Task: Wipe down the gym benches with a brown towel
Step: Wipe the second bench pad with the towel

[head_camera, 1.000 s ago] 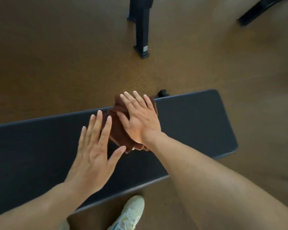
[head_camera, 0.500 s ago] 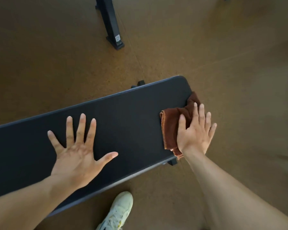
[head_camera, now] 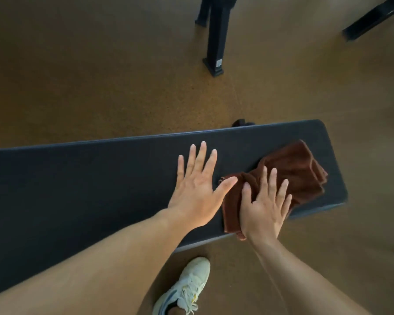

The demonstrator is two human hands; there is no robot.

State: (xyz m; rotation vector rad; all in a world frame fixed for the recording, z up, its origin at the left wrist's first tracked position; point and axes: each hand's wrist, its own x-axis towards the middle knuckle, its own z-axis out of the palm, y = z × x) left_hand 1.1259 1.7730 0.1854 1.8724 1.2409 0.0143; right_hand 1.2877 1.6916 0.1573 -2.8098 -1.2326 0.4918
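Since half a second ago, my right hand [head_camera: 263,206] has dragged the brown towel [head_camera: 289,176] back from the end edge onto the pad, and my left hand [head_camera: 197,187] has closed in until its thumb touches the towel's near corner. Both hands lie flat with fingers spread: the right presses on the towel's near part, the left on the bare table [head_camera: 89,178]. Most of the towel lies bunched ahead and right of my right fingers [head_camera: 273,178], just short of the rounded end. Left of my left hand, dark pad runs on unobstructed. A white shoe [head_camera: 187,289] stands on the floor [head_camera: 100,87] below my wrists.
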